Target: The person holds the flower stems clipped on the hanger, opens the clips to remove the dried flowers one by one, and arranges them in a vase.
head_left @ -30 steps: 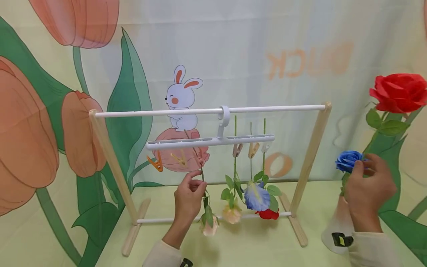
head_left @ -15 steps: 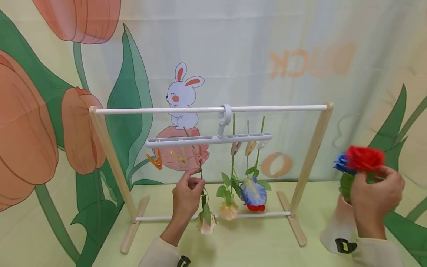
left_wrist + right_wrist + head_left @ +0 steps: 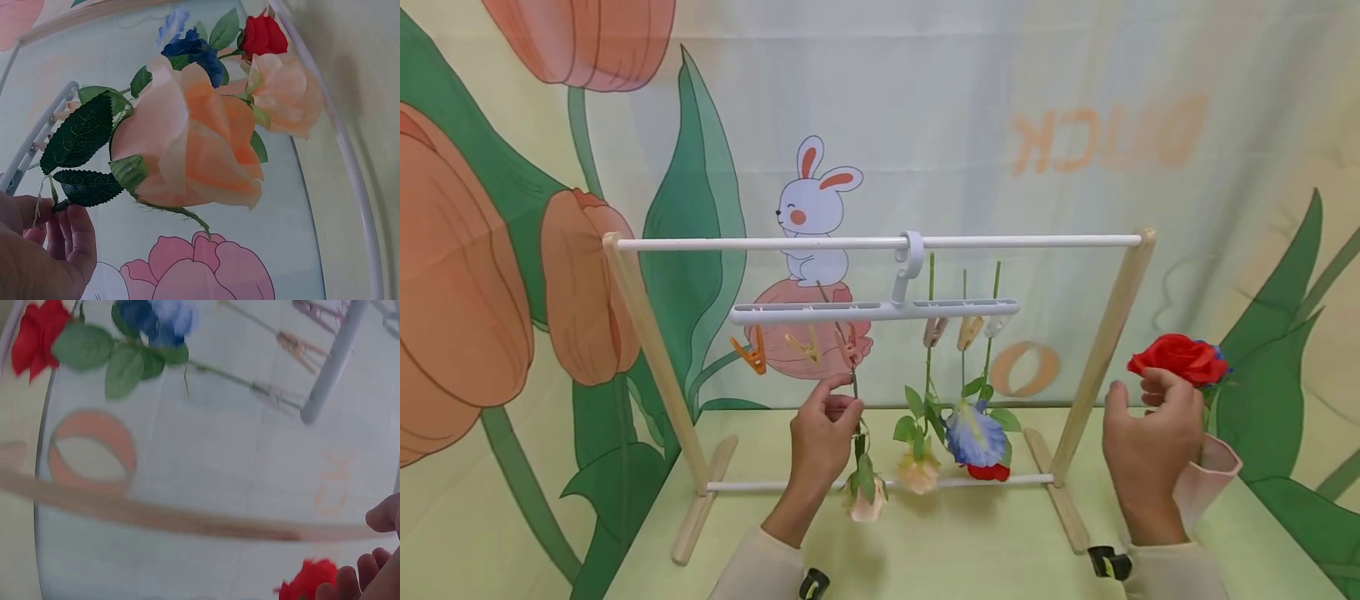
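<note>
My left hand [image 3: 823, 429] pinches the stem of a peach rose [image 3: 867, 502], which hangs head down from the pink clothespin [image 3: 850, 346] on a white clip hanger [image 3: 820, 314]. In the left wrist view the rose's bloom [image 3: 187, 137] is large, and thumb and fingers hold the stem below its leaves. My right hand [image 3: 1153, 458] is raised in front of a pink-white vase [image 3: 1216, 475], thumb and fingers apart and nothing between them. Just behind these fingers is a red rose [image 3: 1180, 358] standing in the vase; a blue rose [image 3: 1217, 357] is mostly hidden behind it.
A wooden rack [image 3: 1101, 354] carries the hanger on its white top rod [image 3: 1030, 242]. Upside down on the right clips hang a yellow-peach rose [image 3: 919, 471], a blue flower [image 3: 976, 435] and a red flower [image 3: 988, 472]. An orange clothespin [image 3: 752, 352] and yellow clothespin [image 3: 805, 346] hold nothing.
My right hand has lowered the red rose into the vase beside the blue one, let go and shifted left. My left hand stays on the peach rose's stem.
</note>
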The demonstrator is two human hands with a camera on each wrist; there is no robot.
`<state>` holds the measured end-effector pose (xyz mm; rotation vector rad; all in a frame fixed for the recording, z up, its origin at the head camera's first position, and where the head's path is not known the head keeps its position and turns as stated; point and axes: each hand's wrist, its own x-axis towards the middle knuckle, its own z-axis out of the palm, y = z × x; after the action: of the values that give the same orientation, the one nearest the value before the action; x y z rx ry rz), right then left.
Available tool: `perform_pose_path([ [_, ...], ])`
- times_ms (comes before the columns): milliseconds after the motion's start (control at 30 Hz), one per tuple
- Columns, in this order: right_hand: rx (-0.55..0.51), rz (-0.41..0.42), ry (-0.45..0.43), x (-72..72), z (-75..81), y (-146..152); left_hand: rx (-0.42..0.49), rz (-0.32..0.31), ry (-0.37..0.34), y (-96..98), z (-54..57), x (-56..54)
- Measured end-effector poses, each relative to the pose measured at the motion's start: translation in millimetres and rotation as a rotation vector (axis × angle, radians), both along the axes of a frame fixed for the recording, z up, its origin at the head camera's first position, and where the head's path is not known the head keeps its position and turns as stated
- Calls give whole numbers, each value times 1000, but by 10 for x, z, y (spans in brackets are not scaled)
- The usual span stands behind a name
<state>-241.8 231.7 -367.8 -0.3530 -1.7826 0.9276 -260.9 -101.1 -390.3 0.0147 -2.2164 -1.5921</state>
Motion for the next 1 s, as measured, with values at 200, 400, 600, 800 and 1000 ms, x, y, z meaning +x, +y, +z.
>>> perform_pose_path([
  [200, 9, 163, -30, -76, -49, -574, -13, 6, 0, -16, 4, -2],
  [400, 5, 342, -60, -134, 9, -1213, -6, 12, -7, -36, 1, 6],
  [600, 17, 466, -49, -198, 154, -1638, 2, -4, -13, -4, 24, -6],
  [800, 22, 560, -81, -287, 241, -2030, 6, -15, -1, 36, 24, 3],
  [1000, 44, 590, -97, -415, 263, -2370, -50, 39, 13, 51, 24, 5],
])
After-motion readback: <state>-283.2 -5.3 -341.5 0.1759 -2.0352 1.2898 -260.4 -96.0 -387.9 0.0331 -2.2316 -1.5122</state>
